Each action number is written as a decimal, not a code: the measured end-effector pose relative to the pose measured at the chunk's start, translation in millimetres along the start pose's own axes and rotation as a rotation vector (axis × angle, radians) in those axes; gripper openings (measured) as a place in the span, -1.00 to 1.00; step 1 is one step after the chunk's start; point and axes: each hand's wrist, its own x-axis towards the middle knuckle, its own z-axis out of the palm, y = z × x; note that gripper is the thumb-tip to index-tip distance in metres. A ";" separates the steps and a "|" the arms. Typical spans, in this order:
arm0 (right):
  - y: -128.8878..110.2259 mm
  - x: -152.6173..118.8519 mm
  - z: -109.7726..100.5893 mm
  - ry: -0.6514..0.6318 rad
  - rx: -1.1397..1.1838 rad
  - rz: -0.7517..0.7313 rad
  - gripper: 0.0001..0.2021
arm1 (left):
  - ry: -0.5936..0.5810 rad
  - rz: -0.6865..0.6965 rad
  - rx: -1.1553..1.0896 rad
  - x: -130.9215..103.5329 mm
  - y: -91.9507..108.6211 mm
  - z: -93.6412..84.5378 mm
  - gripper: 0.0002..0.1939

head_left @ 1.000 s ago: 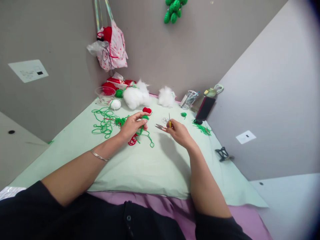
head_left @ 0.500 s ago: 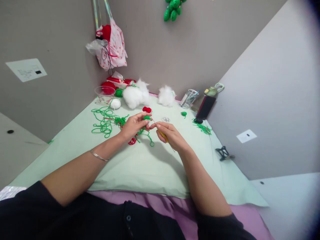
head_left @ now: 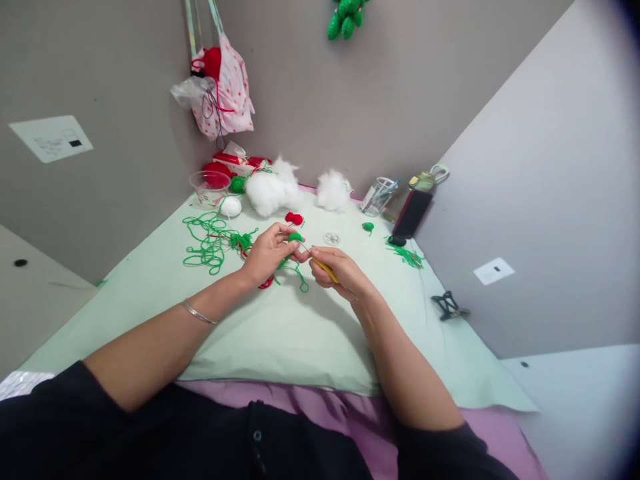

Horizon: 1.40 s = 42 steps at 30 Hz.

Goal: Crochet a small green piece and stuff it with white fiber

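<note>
A small green crocheted piece point(head_left: 295, 237) is pinched between the fingers of my left hand point(head_left: 269, 252). My right hand point(head_left: 340, 270) is closed on a crochet hook with a yellow handle point(head_left: 325, 269), and its thin metal tip reaches toward the green piece. Loose green yarn point(head_left: 205, 243) lies in loops left of my left hand, and some trails below the fingers. A bit of red yarn point(head_left: 267, 283) shows under my left hand. Just beyond the hands is a small red crocheted piece point(head_left: 295, 218).
White stuffing point(head_left: 273, 190), a second tuft point(head_left: 333, 191), a white yarn ball point(head_left: 231, 207) and a plastic tub point(head_left: 209, 189) stand at the back. On the right are a clear cup point(head_left: 379, 198), a phone point(head_left: 413, 213), green yarn scraps point(head_left: 407, 257) and a black clip point(head_left: 449, 306).
My right hand has turned and shifted slightly left, with more of the yellow handle now showing. The green piece has tilted a little in my left fingers.
</note>
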 end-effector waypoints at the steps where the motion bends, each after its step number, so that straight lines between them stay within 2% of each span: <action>1: 0.4 0.6 0.1 0.008 0.014 0.006 -0.73 | 0.003 0.003 0.002 0.0 -0.7 0.3 -0.69; 5: 3.7 4.4 1.8 0.056 0.009 0.003 -0.68 | 0.010 0.014 0.020 -0.1 -3.2 1.4 -0.70; 9: 7.2 5.4 4.9 0.114 -0.103 -0.084 -0.71 | 0.006 0.020 0.033 -0.3 -4.0 1.9 -0.72; 13: 7.5 2.3 7.6 0.090 -0.144 -0.118 -0.70 | 0.006 0.028 0.037 -0.3 -3.5 1.3 -0.74; 25: 4.0 3.9 2.9 0.003 0.027 -0.008 -0.78 | -0.012 0.065 0.068 -1.1 -10.3 0.4 -0.77; 33: 0.2 3.3 1.6 0.010 0.081 0.025 -0.80 | -0.031 0.074 0.083 -2.6 -11.2 1.0 -0.76; 39: 1.7 4.0 3.9 0.041 -0.007 -0.013 -0.76 | -0.051 0.058 0.096 -3.0 -11.2 0.7 -0.77; 42: 4.9 3.5 10.8 0.116 -0.113 -0.084 -0.75 | -0.071 0.029 0.096 -3.1 -6.1 1.7 -0.81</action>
